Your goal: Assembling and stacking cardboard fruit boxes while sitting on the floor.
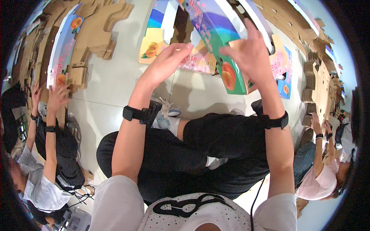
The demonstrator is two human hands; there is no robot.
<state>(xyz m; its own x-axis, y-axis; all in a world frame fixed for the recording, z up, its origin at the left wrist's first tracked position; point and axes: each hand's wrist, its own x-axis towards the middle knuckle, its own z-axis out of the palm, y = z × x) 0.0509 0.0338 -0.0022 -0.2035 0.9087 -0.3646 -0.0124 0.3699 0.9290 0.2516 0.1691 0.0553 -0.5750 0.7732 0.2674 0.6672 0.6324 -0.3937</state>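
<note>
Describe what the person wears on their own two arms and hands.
Both forearms are bare below short white sleeves. A black wrist strap circles the left wrist and a matching black strap the right. The left hand and right hand wear no gloves.

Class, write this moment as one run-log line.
left hand: on printed carton | right hand: gripping carton | flat cartons: on floor

Bright even light, soft shadows, strong fisheye bending at edges.
</note>
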